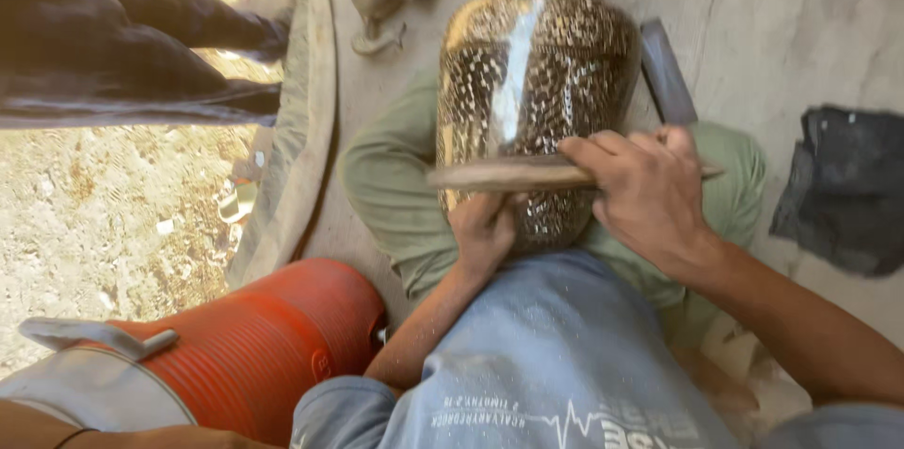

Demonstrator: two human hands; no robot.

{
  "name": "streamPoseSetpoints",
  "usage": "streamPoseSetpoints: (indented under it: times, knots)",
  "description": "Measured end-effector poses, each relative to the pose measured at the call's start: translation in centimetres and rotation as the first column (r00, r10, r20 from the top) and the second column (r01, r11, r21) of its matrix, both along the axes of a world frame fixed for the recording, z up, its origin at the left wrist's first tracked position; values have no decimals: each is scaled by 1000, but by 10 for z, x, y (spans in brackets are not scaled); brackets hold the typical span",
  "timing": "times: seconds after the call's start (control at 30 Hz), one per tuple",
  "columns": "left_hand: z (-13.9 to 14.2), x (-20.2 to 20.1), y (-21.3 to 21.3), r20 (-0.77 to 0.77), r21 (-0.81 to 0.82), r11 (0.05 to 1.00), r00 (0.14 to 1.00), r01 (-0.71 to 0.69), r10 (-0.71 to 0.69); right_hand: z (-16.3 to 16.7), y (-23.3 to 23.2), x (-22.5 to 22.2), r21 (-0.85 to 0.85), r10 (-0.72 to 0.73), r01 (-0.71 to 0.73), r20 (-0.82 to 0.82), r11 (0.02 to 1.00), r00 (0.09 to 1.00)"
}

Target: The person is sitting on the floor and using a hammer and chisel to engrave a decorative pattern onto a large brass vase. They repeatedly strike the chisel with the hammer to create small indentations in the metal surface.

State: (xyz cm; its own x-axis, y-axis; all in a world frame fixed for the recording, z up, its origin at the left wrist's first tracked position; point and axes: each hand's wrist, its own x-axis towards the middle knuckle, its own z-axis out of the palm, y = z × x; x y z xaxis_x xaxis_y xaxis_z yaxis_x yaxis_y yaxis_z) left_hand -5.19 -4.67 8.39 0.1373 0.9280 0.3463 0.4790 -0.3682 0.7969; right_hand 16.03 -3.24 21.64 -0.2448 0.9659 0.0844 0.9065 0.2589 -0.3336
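Note:
A shiny hammered brass vase lies tilted on a green cushion in front of me. My left hand grips the vase's lower end from beneath and steadies it. My right hand is closed around the wooden handle of a tool held crosswise over the vase's body. The tool's head is hidden behind my hand. A dark metal bar lies just right of the vase.
An orange ribbed water cooler with a grey lid stands at lower left. Another person's dark-trousered legs are at upper left over sandy ground. A dark cloth lies at right on the concrete floor.

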Motion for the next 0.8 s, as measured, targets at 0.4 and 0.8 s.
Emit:
streamPoseSetpoints:
  times: [0.4, 0.8]
  knots:
    - [4, -28, 28, 616, -284, 887, 778, 363, -121, -100, -77, 14, -99, -512, 531, -459, 841, 726]
    - [31, -5, 36, 213, -293, 886, 928, 360, -307, -94, -58, 41, -208, -427, 385, -225, 899, 876]
